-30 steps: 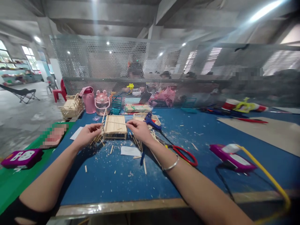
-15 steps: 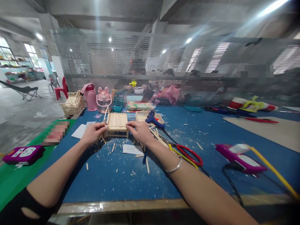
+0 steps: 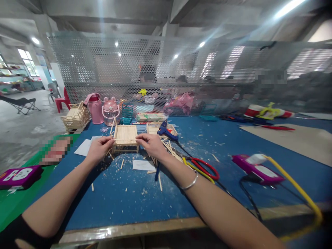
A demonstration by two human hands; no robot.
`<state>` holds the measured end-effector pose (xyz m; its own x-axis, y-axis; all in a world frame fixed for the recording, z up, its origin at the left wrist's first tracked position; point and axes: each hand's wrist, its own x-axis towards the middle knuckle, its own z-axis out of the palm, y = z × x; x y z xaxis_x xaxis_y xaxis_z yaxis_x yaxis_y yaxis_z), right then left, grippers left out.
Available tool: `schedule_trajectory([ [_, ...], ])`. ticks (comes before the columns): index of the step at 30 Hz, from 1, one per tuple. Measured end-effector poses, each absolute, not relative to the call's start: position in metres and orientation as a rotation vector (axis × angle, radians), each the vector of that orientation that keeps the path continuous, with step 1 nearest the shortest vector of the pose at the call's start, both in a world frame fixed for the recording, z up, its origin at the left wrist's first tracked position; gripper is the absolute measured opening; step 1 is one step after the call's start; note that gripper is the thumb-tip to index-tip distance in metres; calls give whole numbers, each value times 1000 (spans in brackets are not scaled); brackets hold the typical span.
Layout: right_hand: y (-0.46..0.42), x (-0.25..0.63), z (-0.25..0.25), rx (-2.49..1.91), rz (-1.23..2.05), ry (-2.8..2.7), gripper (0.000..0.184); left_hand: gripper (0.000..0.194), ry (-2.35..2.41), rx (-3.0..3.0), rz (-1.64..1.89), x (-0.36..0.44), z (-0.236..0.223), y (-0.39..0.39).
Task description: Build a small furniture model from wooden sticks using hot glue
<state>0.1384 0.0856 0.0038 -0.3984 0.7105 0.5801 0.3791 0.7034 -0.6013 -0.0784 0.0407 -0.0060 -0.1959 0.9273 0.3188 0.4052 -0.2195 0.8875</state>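
Note:
A miniature bed-like frame (image 3: pixel 126 133) built of pale wooden sticks stands on the blue table, with a slatted top and a slanting stick rising at its left. A thin wooden stick (image 3: pixel 125 140) runs along its front edge. My left hand (image 3: pixel 100 148) pinches the stick's left end at the frame's front left corner. At the front right corner, my right hand (image 3: pixel 152 145) is closed in a pinch on the other end. The fingertips partly hide both ends. A blue glue gun (image 3: pixel 167 132) lies just beyond my right hand, beside loose sticks (image 3: pixel 172 150).
A finished-looking stick model (image 3: pixel 75 117), a pink bottle (image 3: pixel 93 109) and a pink bear-eared jug (image 3: pixel 111 110) stand at the back left. Red-handled scissors (image 3: pixel 207 167) and a purple device (image 3: pixel 256 168) with a cable lie right. A perforated metal screen (image 3: pixel 103 65) rises behind.
The whole view has shifted slightly, so things appear a little further left. Both hands keep their pinch at the frame's front edge.

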Motion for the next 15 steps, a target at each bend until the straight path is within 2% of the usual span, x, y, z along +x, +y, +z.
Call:
schedule_trajectory([
  [6, 91, 145, -4, -730, 723, -1957, 19, 27, 1563, 1563, 1418, -75, -3, 37],
  [10, 91, 146, -4, -777, 624, -1919, 8, 28, 1582, 1561, 1402, -74, -2, 35],
  [15, 91, 144, -6, -764, 612, -1892, 10, 30, 1569, 1525, 1432, -73, -2, 36],
])
